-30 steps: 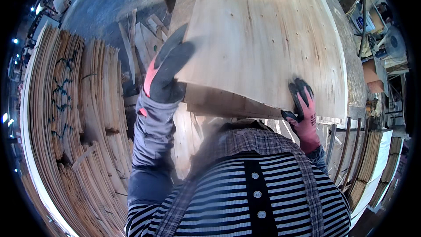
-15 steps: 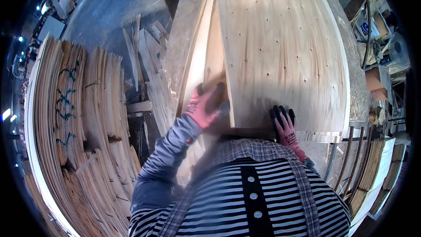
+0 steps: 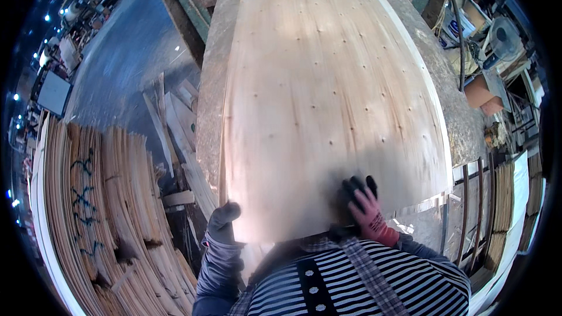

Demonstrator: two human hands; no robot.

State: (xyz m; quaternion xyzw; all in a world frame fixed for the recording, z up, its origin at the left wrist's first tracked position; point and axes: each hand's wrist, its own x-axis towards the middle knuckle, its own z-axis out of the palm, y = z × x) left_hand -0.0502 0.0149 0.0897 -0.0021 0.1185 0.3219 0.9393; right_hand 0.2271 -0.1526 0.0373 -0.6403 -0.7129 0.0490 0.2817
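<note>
A broad, pale wood veneer sheet [image 3: 287,82] with rows of small dark knots lies over the stack in front of me. At its near left corner is my left hand [image 3: 225,221], gloved, its thumb over the edge and its other fingers hidden from sight. The hand looks closed on that corner. My right hand [image 3: 367,213], in a pink glove with black fingertips, lies on the sheet close to the near edge. Its fingers are stretched out and somewhat apart, pressing on the surface without gripping.
Tall stacks of veneer [image 3: 88,199] with dark markings stand at my left. Loose wood strips [image 3: 175,123] lie between them and the worktable [image 3: 209,93]. On the right are a fan [image 3: 506,38], a cardboard box [image 3: 481,92] and metal bars [image 3: 477,210].
The top sheet has shifted left and now covers the gap where lower layers showed. My left hand has moved from that gap to the near left corner. My right hand stays on the sheet.
</note>
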